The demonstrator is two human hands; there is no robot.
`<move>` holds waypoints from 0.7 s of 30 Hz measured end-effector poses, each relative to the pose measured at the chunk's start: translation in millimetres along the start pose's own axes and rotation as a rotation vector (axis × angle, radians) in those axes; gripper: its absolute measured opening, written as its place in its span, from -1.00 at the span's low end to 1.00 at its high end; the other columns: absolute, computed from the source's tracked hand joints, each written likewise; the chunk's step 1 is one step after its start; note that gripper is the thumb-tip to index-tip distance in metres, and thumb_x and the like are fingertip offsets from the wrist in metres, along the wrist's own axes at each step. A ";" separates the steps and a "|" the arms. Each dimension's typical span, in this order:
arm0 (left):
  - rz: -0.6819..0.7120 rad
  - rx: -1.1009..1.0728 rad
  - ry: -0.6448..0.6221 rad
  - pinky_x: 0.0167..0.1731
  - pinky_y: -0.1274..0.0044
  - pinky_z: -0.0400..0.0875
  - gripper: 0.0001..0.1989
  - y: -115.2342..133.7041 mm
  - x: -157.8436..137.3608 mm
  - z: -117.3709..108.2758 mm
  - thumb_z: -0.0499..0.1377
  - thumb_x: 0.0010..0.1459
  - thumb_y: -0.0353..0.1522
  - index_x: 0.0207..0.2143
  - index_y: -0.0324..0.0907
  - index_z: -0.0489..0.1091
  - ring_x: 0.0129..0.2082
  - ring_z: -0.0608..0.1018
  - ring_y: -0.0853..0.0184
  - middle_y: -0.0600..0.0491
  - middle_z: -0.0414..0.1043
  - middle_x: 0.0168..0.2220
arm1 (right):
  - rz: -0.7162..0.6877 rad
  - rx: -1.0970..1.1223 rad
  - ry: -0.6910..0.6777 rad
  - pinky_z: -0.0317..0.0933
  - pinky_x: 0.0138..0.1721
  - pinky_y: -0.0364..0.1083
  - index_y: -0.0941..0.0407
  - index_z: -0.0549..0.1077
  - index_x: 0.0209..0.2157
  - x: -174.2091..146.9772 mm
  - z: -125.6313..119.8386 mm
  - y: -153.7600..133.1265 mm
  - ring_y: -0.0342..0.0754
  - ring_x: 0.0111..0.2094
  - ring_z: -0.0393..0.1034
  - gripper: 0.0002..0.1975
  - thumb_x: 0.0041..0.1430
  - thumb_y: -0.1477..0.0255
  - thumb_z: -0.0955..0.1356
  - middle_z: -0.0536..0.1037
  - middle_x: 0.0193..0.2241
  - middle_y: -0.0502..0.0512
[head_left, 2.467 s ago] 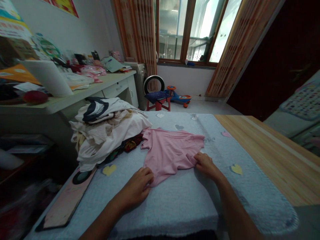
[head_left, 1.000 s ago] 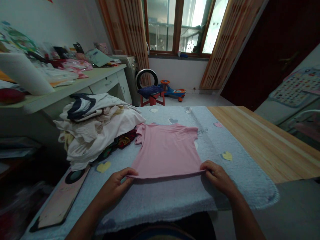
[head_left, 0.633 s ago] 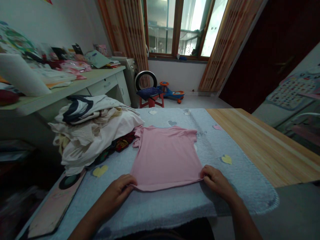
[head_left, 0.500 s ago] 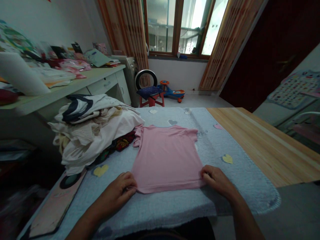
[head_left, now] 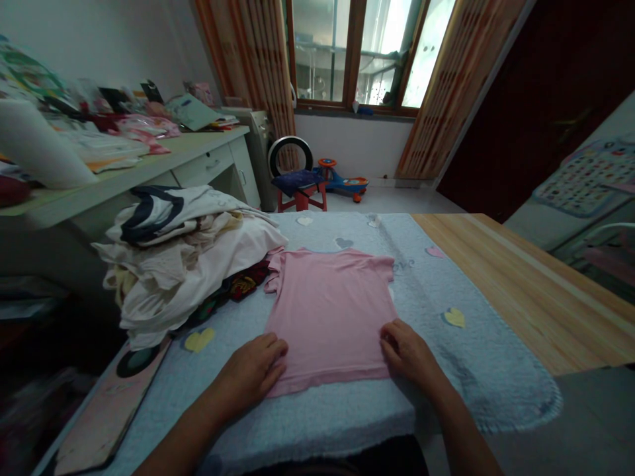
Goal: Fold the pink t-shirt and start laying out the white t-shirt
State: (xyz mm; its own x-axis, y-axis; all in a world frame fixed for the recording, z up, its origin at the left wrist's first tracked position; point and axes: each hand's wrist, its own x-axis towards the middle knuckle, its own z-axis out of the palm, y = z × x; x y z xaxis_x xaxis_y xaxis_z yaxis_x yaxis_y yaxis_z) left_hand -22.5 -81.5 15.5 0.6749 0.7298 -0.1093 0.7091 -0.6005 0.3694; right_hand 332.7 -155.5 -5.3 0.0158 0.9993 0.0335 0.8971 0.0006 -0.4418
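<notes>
While flat, pink shirt [head_left: 332, 317] lengthwise toward the window [head_left: 353, 59], neckline [head_left: 327, 254] far, hem [head_left: 332, 379] near.

plain pink tee [head_left: 335, 311], lt blue blanket [head_left: 342, 410] w/ yellow, pink + grey hearts.

The left forearm [head_left: 201, 418] and right forearm [head_left: 459, 420] slanted inward, the left hand [head_left: 253, 367] and right hand [head_left: 409, 350] well apart, backs upward, fingers [head_left: 274, 349] loosely curled.
</notes>
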 end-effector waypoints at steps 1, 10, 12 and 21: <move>-0.030 0.031 -0.019 -0.27 0.45 0.30 -0.88 0.9 0.5 -1.0 0.05 0.24 -0.37 -0.25 -0.12 0.37 -0.26 0.46 0.24 0.01 0.43 -0.26 | 0.054 -0.026 -0.021 0.17 -0.27 -0.10 0.11 0.41 -0.31 -0.3 -2.7 0.0 -0.04 -0.33 0.35 -0.88 0.18 0.49 0.25 0.48 -0.35 0.10; 0.227 0.105 0.070 0.11 0.31 0.28 -0.75 49.2 38.1 9.3 0.04 0.28 -0.45 -0.05 -0.09 0.40 0.12 0.40 0.17 -0.03 0.39 0.13 | -0.090 -0.124 0.076 0.12 0.12 0.03 0.11 0.46 -0.04 21.2 11.8 -36.1 0.09 0.10 0.28 -0.71 0.21 0.46 0.28 0.43 0.09 0.24; 0.298 0.105 0.060 0.25 0.24 0.13 -0.60 48.9 44.6 20.3 0.09 0.27 -0.41 0.16 -0.04 0.30 0.29 0.24 0.13 -0.01 0.21 0.31 | -0.096 -0.156 0.082 0.00 0.24 0.11 0.11 0.38 0.12 22.4 21.8 -38.9 0.15 0.27 0.11 -0.57 0.21 0.41 0.31 0.27 0.26 0.25; 0.293 0.049 -0.070 0.32 0.12 -0.07 -0.34 18.2 37.4 32.3 0.09 0.29 -0.12 0.38 0.14 -0.05 0.41 -0.02 0.08 0.07 -0.15 0.44 | 0.092 -0.282 0.014 -0.06 0.26 0.09 0.14 0.27 0.25 16.8 9.1 -6.6 0.14 0.31 0.07 -0.45 0.29 0.25 0.27 0.20 0.32 0.26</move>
State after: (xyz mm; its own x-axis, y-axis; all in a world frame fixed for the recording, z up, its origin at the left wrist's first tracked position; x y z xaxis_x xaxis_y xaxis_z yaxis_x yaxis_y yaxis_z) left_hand 22.3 -75.6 -11.7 0.8633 0.5001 -0.0683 0.4902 -0.7984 0.3497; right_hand 323.0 -138.4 -10.1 0.1070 0.9941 0.0185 0.9788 -0.1021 -0.1775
